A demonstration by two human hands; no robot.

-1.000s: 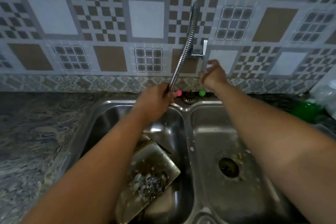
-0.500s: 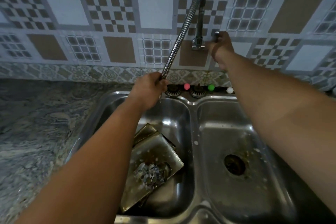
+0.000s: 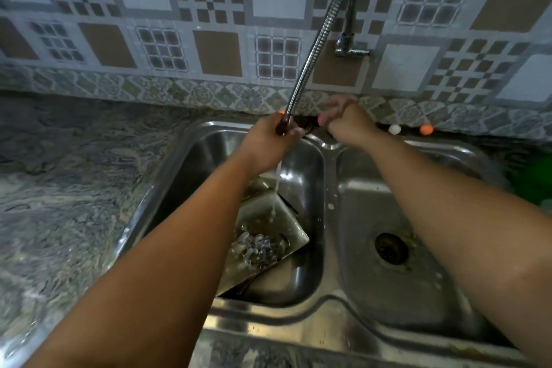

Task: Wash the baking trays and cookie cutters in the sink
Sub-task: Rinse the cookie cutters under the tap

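The baking trays (image 3: 263, 215) lie tilted in the left basin of the sink (image 3: 328, 305), cookie cutters (image 3: 254, 248) heaped on top, water just reaching them; washing has barely begun. The left hand (image 3: 268, 140) grips the faucet hose (image 3: 313, 48) above that basin; the right hand (image 3: 343, 119), blurred, seems loosely open at its back rim.

Double-bowl stainless steel sink (image 3: 328, 317): glossy, water-spotted. Flexible ribbed chrome hose (image 3: 316, 39): bright metal. Rectangular dull-gold metal baking tray (image 3: 277, 218): wet, smeared. Grey marbled stone bench (image 3: 68, 188): polished. Patterned ceramic wall tiles (image 3: 209, 9): smooth, satin.
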